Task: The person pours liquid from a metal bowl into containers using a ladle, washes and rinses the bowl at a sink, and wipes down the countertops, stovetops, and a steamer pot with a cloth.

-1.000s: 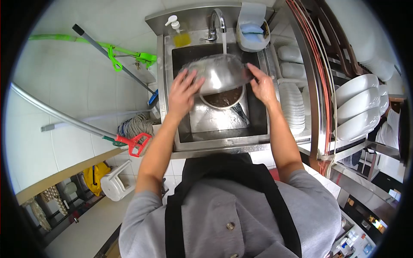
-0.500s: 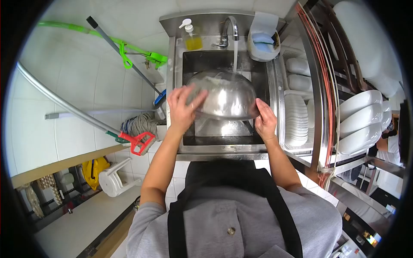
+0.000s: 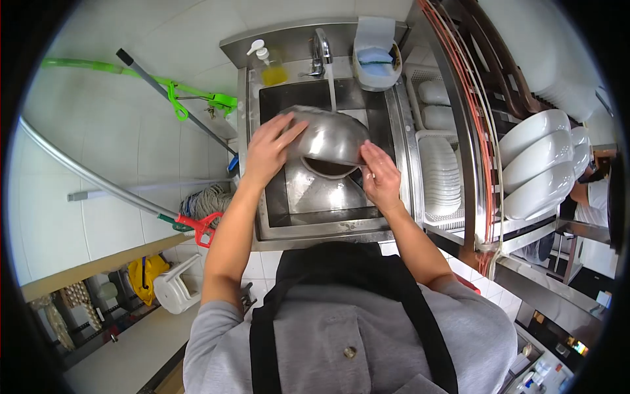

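A shiny metal bowl (image 3: pixel 328 136) is tilted upside down over the steel sink (image 3: pixel 321 230), its rounded outside facing up. My left hand (image 3: pixel 270 146) holds its left side, fingers laid over the outer wall. On the right, my right hand (image 3: pixel 382 174) grips the rim, with its fingertips on the metal. Water runs from the tap (image 3: pixel 321 51) in a stream (image 3: pixel 332 88) that falls behind the bowl's far edge. Beneath the near rim a dark round shape with a pale edge shows; I cannot tell what it is.
A soap pump bottle (image 3: pixel 270 65) and a tub with a blue cloth or sponge (image 3: pixel 376 64) stand behind the sink. Stacked white dishes (image 3: pixel 440 174) sit in a basket to the right, beside larger white bowls (image 3: pixel 538 161). Mop and broom handles (image 3: pixel 105 177) lean at left.
The bowl has turned and tipped, so a dark round shape now shows beneath its near rim. My left hand has settled against its side. The camera view has shifted slightly.
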`<state>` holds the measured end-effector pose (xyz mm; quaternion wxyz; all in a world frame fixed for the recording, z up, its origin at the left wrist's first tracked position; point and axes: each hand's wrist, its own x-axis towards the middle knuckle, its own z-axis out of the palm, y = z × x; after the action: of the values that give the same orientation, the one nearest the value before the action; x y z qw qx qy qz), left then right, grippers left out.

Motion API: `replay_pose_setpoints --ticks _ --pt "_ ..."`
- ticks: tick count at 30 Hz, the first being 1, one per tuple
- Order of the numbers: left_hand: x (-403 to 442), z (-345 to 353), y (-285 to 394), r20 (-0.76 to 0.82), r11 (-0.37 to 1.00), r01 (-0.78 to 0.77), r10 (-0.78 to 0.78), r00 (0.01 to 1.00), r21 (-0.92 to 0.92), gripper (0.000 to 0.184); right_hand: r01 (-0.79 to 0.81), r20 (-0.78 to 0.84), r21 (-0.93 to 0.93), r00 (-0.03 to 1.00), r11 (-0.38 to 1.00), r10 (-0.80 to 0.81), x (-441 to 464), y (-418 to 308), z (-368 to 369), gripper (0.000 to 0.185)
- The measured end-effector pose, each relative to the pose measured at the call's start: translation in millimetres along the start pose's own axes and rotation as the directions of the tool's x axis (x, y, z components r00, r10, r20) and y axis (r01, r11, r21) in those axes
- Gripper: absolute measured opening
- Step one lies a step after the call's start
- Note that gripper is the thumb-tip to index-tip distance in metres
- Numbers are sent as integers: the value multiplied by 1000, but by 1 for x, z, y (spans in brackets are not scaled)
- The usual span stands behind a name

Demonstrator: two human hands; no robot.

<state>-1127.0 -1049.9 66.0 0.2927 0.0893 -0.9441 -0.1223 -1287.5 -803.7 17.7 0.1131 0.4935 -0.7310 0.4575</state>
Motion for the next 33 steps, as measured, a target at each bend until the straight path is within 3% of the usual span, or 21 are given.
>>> replay_pose_setpoints --ticks 2,4,5,6,8,12,14,16,17,20,28,29,30,31,32,33 --pt "-28 -26 6 -50 999 19 -18 999 27 59 59 47 30 997 998 -60 13 -10 -15 53" --pt "-51 -49 7 -77 999 30 -27 997 26 55 115 193 145 971 983 -142 25 -16 -26 65" --pt "-59 -60 8 -130 999 11 -5 992 45 48 37 278 162 957 986 -82 23 -14 -27 83" --pt "-65 -70 10 -185 998 -8 19 983 64 41 32 270 160 960 987 -75 23 -13 -27 83" --pt "-71 -92 15 -177 992 -71 89 980 106 35 -11 447 166 892 986 -65 25 -13 -26 97" --pt "-69 -111 10 -171 962 -207 238 956 180 25 -162 638 230 770 960 -23 31 -23 -27 91" --pt "-68 -119 2 -150 958 -222 250 957 179 25 -268 634 275 773 923 36 41 -40 -24 81" --pt "-67 -126 -17 -163 932 -310 341 926 186 25 -208 490 266 870 941 54 47 -64 -8 74" --pt "-68 -130 -23 -152 926 -343 366 918 159 25 -342 460 389 877 855 141 49 -81 1 57" --pt "-70 -140 -40 -134 880 -465 475 870 100 24 -308 385 272 903 912 190 46 -116 41 46" --pt "-75 -149 -83 -182 772 -636 625 759 -4 27 -427 253 31 878 904 406 -4 -201 47 46" --pt "-79 -147 -85 -197 802 -597 586 786 4 29 -435 171 -13 886 900 431 -18 -207 43 45" --pt "-78 -143 -84 -203 827 -562 551 809 5 32 -477 -36 -38 879 878 476 -29 -212 42 38" --pt "-75 -137 -83 -257 862 -507 491 832 3 34 -558 -185 87 805 825 564 -39 -225 34 33" --pt "-71 -129 -81 -247 919 -376 340 907 -117 38 -611 -327 221 688 761 648 -53 -238 23 29" --pt "-66 -108 -76 -254 860 -187 70 965 -476 44 -612 -524 150 617 776 588 -78 -231 25 23"
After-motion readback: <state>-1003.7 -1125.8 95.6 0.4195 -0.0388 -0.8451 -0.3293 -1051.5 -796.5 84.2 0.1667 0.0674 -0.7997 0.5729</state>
